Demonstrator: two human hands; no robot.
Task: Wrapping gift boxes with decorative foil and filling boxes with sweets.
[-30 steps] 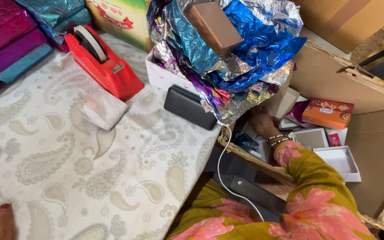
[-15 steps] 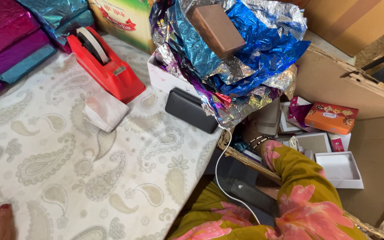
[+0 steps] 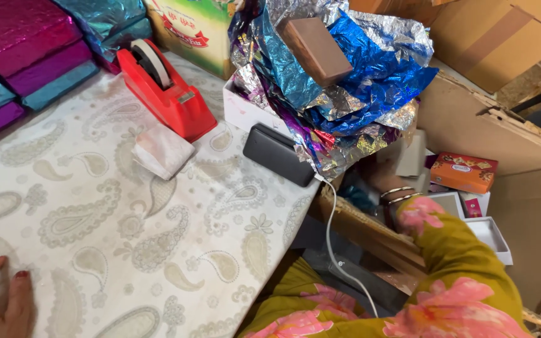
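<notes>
Our right hand (image 3: 377, 178) has pushed deeper under the foil pile (image 3: 345, 94) toward 12 o'clock, now mostly hidden there. Our view has drifted toward 3 o'clock, showing more of the cardboard box (image 3: 521, 194) and orange carton (image 3: 464, 172).

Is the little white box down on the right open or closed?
Open. The white box has no lid on it, and you can see its pale inside, which looks empty. It sits low in the cardboard carton, beyond the right arm's sleeve.
</notes>
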